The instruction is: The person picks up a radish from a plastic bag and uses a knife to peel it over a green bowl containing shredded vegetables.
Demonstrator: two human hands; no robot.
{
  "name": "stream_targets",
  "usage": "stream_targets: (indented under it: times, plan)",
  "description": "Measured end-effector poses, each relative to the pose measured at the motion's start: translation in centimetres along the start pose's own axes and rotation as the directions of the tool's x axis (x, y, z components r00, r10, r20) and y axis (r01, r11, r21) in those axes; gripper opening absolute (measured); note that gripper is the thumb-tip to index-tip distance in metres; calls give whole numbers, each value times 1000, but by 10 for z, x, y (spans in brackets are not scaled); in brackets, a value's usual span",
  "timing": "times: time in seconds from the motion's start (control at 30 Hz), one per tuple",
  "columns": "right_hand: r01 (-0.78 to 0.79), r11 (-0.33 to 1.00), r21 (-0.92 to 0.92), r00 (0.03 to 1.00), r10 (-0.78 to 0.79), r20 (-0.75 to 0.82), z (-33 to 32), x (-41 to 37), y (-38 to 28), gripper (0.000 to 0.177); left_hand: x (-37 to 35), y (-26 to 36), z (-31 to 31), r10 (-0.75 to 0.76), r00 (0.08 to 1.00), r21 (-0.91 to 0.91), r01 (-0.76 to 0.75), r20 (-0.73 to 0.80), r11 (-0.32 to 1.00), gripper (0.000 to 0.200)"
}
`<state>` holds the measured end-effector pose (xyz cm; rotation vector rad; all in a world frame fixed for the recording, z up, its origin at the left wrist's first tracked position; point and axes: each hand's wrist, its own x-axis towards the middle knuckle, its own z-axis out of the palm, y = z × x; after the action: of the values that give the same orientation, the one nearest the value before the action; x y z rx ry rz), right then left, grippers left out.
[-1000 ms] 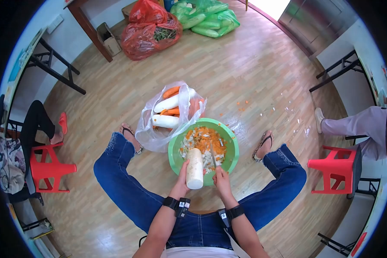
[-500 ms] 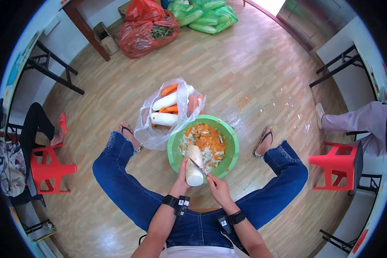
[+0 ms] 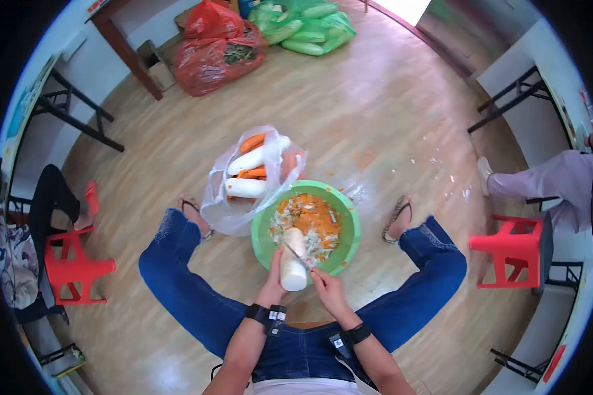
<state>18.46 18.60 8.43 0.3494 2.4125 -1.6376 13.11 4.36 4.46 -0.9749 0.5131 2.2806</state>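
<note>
Over the near part of a green basin (image 3: 354, 230), my left hand (image 3: 273, 280) is wrapped round the left side of a thick white radish (image 3: 294, 270). My right hand (image 3: 326, 287) is closed on the handle of a small blade or peeler (image 3: 295, 253), which lies across the radish. Its exact form is hard to make out. In the basin are orange and white shreds (image 3: 315, 217). Beyond it to the left, a clear plastic bag (image 3: 221, 209) holds carrots (image 3: 253, 142) and white radishes (image 3: 246, 188).
A red bag (image 3: 211, 62) and a green bag of vegetables (image 3: 310, 29) lie at the far side. Red stools stand left (image 3: 79, 268) and right (image 3: 507, 243), with a seated person's leg (image 3: 49, 197) and another person's leg (image 3: 534, 181) nearby. Scraps (image 3: 364, 158) dot the floor.
The whole view has shifted slightly, with the basin and bags a little further left. Both hands keep hold of the radish and the tool, and the blade remains across the radish.
</note>
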Motion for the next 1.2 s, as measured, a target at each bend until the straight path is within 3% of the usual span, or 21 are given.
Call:
stream_targets:
  times: [0.1, 0.13, 0.2, 0.33, 0.43, 0.63, 0.87, 0.93, 1.03, 1.2]
  plan:
    - [70, 998, -1, 998, -70, -9, 14, 8, 12, 27, 16, -4, -26, 65, 998, 35, -65, -2, 997, 48]
    - [15, 1000, 1, 999, -15, -30, 13, 13, 5, 28, 8, -1, -15, -2, 998, 2, 2, 69, 1000, 46]
    - [-62, 998, -24, 996, 60, -72, 6, 18, 5, 29, -2, 0, 6, -20, 997, 9, 19, 71, 1000, 46]
    - [-10, 1000, -15, 989, 7, -148, 11, 25, 13, 30, -2, -2, 10, -25, 998, 13, 24, 58, 1000, 47]
    - [-110, 994, -3, 994, 110, 1, 2, 14, 0, 29, 2, 2, -2, -16, 999, 25, 14, 48, 1000, 48]
    - [0, 1000, -2, 999, 0, -38, 2, 5, -3, 29, -3, 3, 4, 4, 1000, 16, -4, 26, 1000, 45]
    - [-32, 999, 11, 998, 33, -61, 6, 17, 0, 29, -3, 2, 5, -9, 999, 29, 8, 38, 1000, 46]
    - [-16, 994, -107, 999, 10, -54, 7, 22, -2, 30, -4, 2, 5, 8, 1000, 19, -9, 19, 1000, 47]
    - [-111, 994, 19, 991, 112, -73, 10, 38, 12, 31, -5, 2, 4, -59, 996, 54, 56, 68, 997, 49]
    - [-47, 998, 39, 996, 50, -72, 11, 30, 19, 31, -1, 5, 3, -37, 996, 73, 32, 76, 997, 54]
